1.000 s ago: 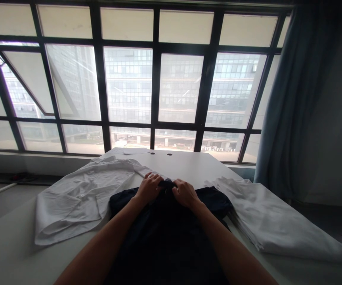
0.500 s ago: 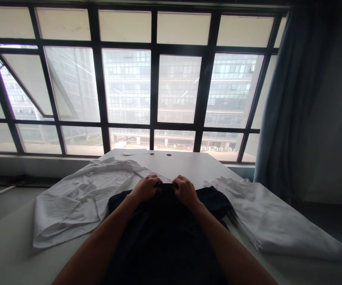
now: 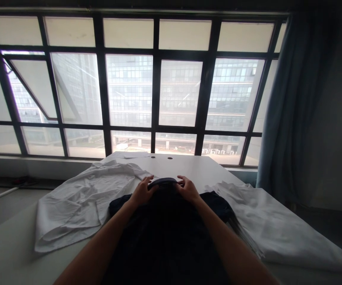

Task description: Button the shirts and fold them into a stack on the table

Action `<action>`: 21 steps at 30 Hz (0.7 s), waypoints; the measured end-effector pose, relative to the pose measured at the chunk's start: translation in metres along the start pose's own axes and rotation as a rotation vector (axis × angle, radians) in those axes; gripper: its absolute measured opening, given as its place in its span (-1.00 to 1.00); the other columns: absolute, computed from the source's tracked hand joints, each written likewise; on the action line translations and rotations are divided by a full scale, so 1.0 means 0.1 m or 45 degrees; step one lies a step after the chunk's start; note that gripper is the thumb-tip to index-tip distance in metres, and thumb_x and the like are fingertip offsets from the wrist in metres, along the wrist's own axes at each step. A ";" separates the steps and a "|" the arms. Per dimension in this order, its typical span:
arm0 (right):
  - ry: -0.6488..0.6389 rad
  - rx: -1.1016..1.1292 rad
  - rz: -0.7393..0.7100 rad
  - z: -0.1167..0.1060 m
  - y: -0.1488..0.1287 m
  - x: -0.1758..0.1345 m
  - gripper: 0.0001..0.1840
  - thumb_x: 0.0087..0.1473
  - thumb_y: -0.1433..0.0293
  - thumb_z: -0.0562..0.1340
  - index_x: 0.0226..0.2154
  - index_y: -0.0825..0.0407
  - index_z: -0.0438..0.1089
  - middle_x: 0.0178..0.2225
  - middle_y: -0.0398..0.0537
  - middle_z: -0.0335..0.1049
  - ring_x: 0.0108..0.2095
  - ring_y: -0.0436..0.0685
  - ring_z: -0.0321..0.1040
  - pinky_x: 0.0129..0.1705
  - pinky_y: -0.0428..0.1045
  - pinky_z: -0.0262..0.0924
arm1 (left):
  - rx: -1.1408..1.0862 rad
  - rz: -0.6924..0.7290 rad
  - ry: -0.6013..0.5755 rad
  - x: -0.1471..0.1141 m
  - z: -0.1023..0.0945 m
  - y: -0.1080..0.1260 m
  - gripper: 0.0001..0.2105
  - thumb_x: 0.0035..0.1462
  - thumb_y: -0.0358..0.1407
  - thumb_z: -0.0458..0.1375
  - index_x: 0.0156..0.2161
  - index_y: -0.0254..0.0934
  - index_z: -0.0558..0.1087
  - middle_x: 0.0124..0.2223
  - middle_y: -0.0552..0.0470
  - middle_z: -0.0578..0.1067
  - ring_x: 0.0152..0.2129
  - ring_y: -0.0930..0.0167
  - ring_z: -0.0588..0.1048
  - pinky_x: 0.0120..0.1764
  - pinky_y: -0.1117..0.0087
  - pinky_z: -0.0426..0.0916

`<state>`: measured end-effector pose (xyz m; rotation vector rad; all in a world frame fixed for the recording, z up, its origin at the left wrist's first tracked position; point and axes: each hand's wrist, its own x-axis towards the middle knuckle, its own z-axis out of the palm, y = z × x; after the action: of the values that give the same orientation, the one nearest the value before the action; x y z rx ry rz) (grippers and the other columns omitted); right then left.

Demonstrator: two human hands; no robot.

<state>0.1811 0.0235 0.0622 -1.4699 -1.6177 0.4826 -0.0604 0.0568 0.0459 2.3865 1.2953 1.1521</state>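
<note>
A dark navy shirt lies in front of me on the table, its curved collar at the far end. At the collar's left end is my left hand, fingers spread and raised, thumb against the cloth. My right hand mirrors it at the other end, its fingers also apart and the thumb near the collar edge. Neither hand visibly pinches the fabric. Dark folds, which look like sleeves, stick out on both sides. Much of the shirt is too dark to make out.
On the left a rumpled white shirt is spread over the white table. A stack of folded white garments lies on the right. Beyond the table stand a large window and a blue-grey curtain.
Both hands have loosened from the collar and their fingers have spread. The collar now stands up in a rounded curve instead of lying flat between them. The view has tilted up slightly.
</note>
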 end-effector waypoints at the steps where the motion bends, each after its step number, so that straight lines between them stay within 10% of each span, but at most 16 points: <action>1: -0.090 0.030 0.013 -0.07 0.09 0.04 -0.45 0.06 0.29 0.29 0.10 0.12 0.33 -0.05 0.14 0.50 -0.15 0.15 0.48 -0.14 -0.02 0.32 | -0.059 -0.054 -0.050 0.00 -0.02 -0.11 -0.54 0.24 -0.18 0.07 0.21 -0.30 0.28 0.15 -0.17 0.42 0.01 0.27 0.47 0.04 0.29 0.37; 7: -0.382 -0.745 0.270 -0.53 0.67 0.01 -0.48 0.11 0.21 0.26 0.04 0.19 0.42 0.09 0.29 0.39 0.14 0.35 0.28 0.16 0.19 0.10 | 0.195 -0.321 -0.464 -0.09 -0.21 -0.71 -0.60 0.24 -0.13 0.03 0.09 -0.27 0.44 0.14 -0.15 0.47 0.11 0.20 0.41 0.16 0.25 0.26; 21: -0.193 -1.630 0.061 -0.92 0.71 -0.12 -0.64 0.10 0.39 0.24 -0.04 0.13 0.45 0.01 0.31 0.43 0.10 0.34 0.28 0.26 0.26 -0.31 | 0.561 -0.504 -0.339 -0.04 -0.72 -0.82 -0.81 0.01 -0.26 0.17 -0.23 -0.24 0.46 -0.15 -0.13 0.56 -0.12 0.16 0.51 -0.11 0.29 0.35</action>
<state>0.2958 0.0044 0.0534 -2.3869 -2.1250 -0.5903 -0.1639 0.0896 0.0522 2.2845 1.9579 0.4564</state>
